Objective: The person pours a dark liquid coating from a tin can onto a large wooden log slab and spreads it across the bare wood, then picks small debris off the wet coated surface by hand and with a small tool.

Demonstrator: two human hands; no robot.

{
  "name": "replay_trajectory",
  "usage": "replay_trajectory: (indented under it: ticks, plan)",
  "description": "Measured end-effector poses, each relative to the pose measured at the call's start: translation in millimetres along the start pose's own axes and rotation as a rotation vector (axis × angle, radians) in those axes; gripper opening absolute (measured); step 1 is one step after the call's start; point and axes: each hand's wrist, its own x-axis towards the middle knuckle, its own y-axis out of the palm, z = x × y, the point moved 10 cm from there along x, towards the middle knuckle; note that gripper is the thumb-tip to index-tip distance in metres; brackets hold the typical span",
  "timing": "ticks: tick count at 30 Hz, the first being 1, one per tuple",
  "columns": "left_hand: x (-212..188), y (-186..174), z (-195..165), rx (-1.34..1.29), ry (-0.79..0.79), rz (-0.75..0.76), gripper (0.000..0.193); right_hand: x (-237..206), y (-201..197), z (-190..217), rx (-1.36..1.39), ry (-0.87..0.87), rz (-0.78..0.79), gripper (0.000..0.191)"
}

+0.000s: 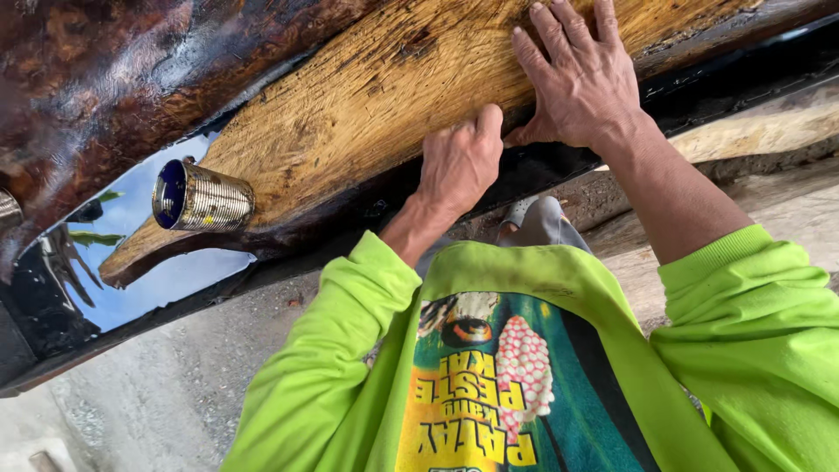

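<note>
A big slab of rough, bare yellow wood (367, 114) with dark glossy edges lies across the upper view. My right hand (577, 79) rests flat on it, fingers spread, near the slab's lower edge. My left hand (459, 162) is just below and left of the right one, fingers curled over the dark lower rim of the slab, with nothing loose in it. Both sleeves are bright green.
A ribbed metal cup (203, 199) lies on its side at the slab's left end. Under it a glossy dark surface (166, 280) mirrors sky and leaves. A dark lacquered wood mass (96, 79) fills the upper left. Grey concrete ground (166, 393) lies below.
</note>
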Motion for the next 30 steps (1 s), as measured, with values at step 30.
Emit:
replay_trajectory:
  ticks: [30]
  plan:
    - [4.6, 5.4, 9.6, -0.159, 0.033, 0.172, 0.009, 2.0, 9.7, -3.2, -0.025, 0.036, 0.05, 0.146]
